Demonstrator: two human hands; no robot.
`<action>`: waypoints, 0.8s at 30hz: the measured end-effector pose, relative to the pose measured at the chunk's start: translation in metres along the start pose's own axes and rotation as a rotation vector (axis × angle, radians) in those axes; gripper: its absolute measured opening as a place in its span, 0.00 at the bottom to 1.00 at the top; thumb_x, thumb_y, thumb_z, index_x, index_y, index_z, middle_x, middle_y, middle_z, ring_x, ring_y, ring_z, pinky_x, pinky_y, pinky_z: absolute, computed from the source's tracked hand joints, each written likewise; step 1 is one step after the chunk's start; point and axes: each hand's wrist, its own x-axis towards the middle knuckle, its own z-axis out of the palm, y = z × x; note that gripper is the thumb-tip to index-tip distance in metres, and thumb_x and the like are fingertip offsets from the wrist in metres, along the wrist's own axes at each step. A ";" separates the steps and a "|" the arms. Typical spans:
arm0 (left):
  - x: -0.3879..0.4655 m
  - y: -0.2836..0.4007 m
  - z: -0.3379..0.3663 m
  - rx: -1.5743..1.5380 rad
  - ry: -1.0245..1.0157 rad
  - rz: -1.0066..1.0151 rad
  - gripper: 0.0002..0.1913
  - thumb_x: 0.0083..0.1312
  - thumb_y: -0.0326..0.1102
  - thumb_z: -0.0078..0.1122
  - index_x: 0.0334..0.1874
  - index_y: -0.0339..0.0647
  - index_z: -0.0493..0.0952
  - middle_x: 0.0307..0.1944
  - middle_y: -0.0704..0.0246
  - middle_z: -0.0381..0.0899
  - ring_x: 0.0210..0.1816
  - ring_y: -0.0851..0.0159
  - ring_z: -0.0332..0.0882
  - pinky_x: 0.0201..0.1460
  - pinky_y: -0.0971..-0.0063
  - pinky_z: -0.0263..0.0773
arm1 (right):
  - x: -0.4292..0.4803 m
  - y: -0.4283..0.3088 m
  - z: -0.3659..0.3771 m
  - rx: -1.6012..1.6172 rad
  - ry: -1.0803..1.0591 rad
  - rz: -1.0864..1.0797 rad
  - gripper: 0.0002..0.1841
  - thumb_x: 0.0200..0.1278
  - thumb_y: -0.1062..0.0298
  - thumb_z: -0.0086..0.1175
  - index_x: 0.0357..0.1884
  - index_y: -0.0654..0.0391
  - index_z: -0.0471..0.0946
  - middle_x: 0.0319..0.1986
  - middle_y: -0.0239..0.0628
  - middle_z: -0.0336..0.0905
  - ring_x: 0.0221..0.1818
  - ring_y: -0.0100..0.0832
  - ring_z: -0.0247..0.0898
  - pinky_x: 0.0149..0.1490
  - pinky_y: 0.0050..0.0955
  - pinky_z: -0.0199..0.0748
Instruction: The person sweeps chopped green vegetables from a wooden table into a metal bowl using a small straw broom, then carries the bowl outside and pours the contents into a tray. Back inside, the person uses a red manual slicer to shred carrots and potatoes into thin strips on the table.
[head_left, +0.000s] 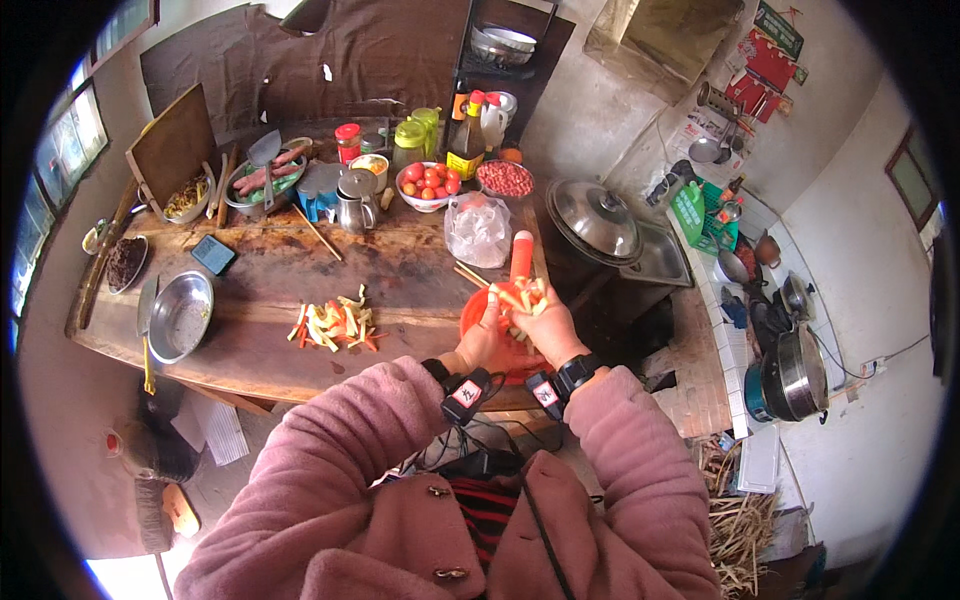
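My left hand (478, 339) and my right hand (553, 328) meet over an orange-red plastic dipper (471, 311), whose thick handle (522, 251) points away from me. Between them they hold a bunch of cut vegetable strips (525, 297), orange and pale yellow; carrot seems to be among them. More pale pieces show inside the dipper, below my fingers, and my hands hide much of its bowl. To the left, a loose pile of similar strips (334, 322) lies on the wooden table (405, 277).
A steel bowl (180, 316) and a cleaver (147, 307) sit at the table's left end. A phone (213, 254) lies nearby. Behind the dipper are chopsticks (471, 274), a plastic bag (478, 231) and a bowl of tomatoes (428, 196). A lidded wok (596, 221) stands to the right.
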 end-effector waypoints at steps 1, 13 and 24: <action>0.000 0.001 0.001 0.056 0.027 0.039 0.49 0.58 0.76 0.41 0.73 0.46 0.52 0.72 0.53 0.51 0.72 0.47 0.48 0.74 0.48 0.43 | -0.001 -0.002 0.001 -0.140 -0.017 0.004 0.27 0.49 0.69 0.67 0.52 0.61 0.70 0.43 0.43 0.80 0.45 0.35 0.79 0.48 0.28 0.75; 0.036 0.007 -0.036 0.131 0.256 0.204 0.31 0.65 0.64 0.48 0.58 0.45 0.70 0.57 0.59 0.74 0.58 0.51 0.70 0.63 0.48 0.63 | -0.004 -0.018 -0.010 -0.412 -0.406 -0.059 0.32 0.46 0.68 0.66 0.57 0.59 0.67 0.50 0.51 0.74 0.55 0.47 0.70 0.58 0.37 0.68; 0.040 0.005 -0.038 -0.064 0.162 0.361 0.28 0.70 0.62 0.36 0.51 0.44 0.74 0.47 0.62 0.80 0.49 0.57 0.77 0.57 0.60 0.69 | -0.027 -0.016 0.002 -0.532 -0.212 -0.521 0.26 0.52 0.67 0.60 0.55 0.60 0.69 0.49 0.51 0.70 0.53 0.51 0.68 0.58 0.40 0.67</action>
